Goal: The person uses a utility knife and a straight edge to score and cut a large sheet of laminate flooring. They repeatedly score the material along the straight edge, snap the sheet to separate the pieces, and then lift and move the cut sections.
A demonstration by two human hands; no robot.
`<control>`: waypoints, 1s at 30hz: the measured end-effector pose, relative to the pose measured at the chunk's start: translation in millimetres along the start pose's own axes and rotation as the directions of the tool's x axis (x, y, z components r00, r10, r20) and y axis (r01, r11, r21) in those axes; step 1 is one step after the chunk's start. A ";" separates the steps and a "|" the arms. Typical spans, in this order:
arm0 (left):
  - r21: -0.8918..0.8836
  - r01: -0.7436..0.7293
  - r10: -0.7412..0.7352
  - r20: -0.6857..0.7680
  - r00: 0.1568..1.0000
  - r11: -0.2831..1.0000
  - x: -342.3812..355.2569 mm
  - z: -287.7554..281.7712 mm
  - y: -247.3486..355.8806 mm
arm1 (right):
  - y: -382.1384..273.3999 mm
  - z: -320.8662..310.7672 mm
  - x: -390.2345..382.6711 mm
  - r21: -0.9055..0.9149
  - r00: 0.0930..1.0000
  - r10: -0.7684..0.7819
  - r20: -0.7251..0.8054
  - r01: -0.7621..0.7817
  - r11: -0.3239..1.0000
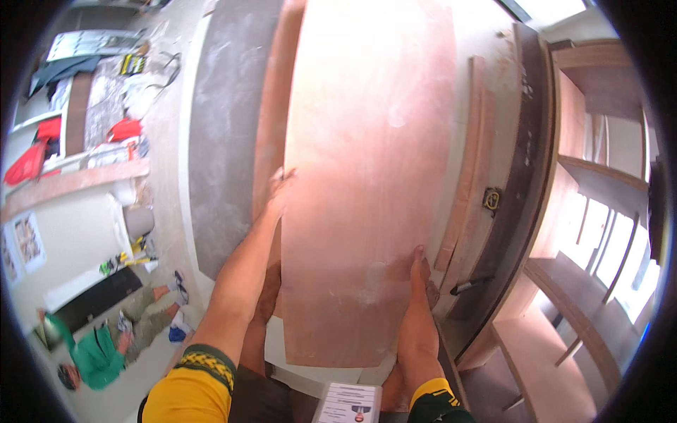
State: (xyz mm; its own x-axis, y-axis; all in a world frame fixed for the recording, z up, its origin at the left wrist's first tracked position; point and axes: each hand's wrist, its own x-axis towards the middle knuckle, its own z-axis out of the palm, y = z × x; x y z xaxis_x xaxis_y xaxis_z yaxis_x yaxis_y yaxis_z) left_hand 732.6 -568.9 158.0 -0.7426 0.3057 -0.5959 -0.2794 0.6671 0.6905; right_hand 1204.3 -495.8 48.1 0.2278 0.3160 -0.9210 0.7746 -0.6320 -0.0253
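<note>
A long reddish-brown plywood panel stretches away in front of me, its near end close to my knees. At its left edge, about halfway along, my left hand is closed on the rim, fingertips partly over the top face. Nearer to me, my right hand grips the right edge with the thumb up; its other fingers are hidden. Under and left of the panel lie another reddish board and a dark grey board. A narrow wood strip lies to the right, with a yellow-and-black tape measure beside it.
A wooden shelf unit with open compartments lines the right side, beside a dark long board. A dark-handled tool lies near my right hand. Another person in green is at the lower left. Red bags and clutter lie farther left.
</note>
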 end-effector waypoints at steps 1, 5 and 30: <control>-0.023 -0.003 0.003 -0.001 1.000 1.000 -9.0 -0.6 -6.2 | 4.5 -2.3 -0.8 -0.008 1.000 -0.007 0.029 0.007 1.000; 0.101 0.054 -0.052 -0.022 0.998 0.993 -20.6 14.9 -1.6 | 18.9 -9.0 4.4 -0.017 1.000 -0.007 -0.017 0.007 1.000; 0.256 -0.066 0.065 0.012 0.998 0.964 123.0 35.0 -47.0 | -50.4 -10.0 -22.0 0.118 0.901 -0.372 -0.225 0.404 0.907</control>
State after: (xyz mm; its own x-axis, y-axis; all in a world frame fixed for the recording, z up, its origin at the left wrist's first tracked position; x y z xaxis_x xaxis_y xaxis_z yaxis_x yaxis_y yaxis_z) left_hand 675.8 -538.9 37.9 -0.7521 0.3562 -0.5545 -0.0648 0.7973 0.6001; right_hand 1166.2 -463.8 73.5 0.0499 0.6786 -0.7328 0.7250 -0.5293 -0.4407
